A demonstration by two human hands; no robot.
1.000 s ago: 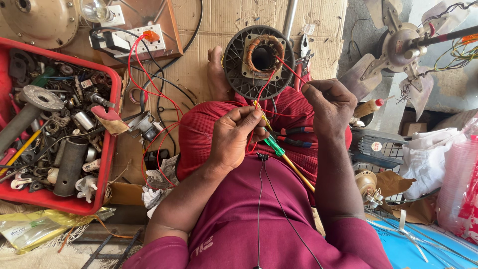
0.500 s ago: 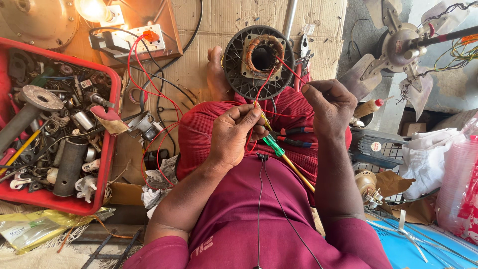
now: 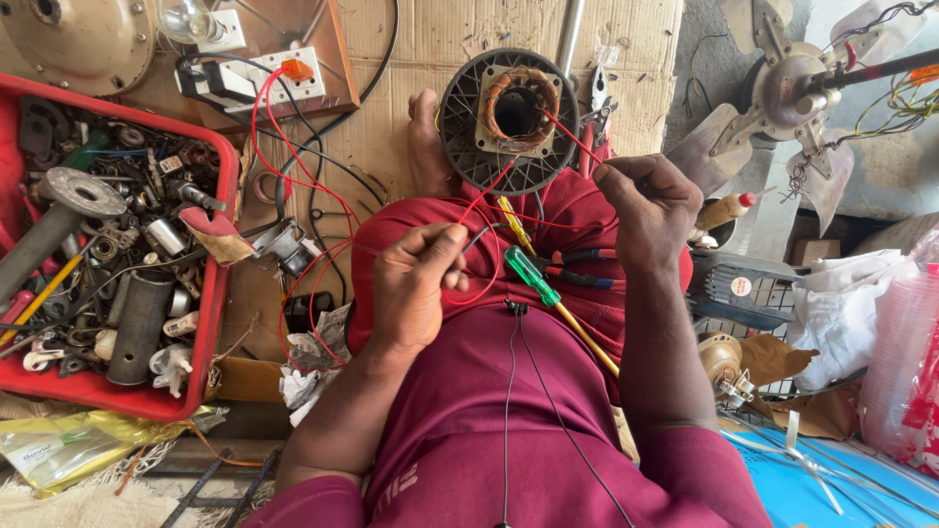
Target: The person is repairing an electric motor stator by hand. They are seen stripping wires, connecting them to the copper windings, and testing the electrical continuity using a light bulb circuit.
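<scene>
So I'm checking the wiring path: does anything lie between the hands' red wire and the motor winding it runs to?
Nothing visible blocks it. The red wire runs clear from the right hand to the motor winding. The left hand pinches another strand; the green-handled screwdriver lies below, on the lap.

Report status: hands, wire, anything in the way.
Left hand pinching red wire. Right hand pinching second strand from motor stator. Green-handled screwdriver on lap between hands.

A red tray (image 3: pixel 220 225) heaped with metal parts sits at left on flattened cardboard (image 3: pixel 626 59), beside a wooden board carrying a white socket (image 3: pixel 284 83) and a light bulb (image 3: pixel 186 18). At right, a bare fan (image 3: pixel 782 93) stands above crumpled plastic bags (image 3: pixel 841 303).
</scene>
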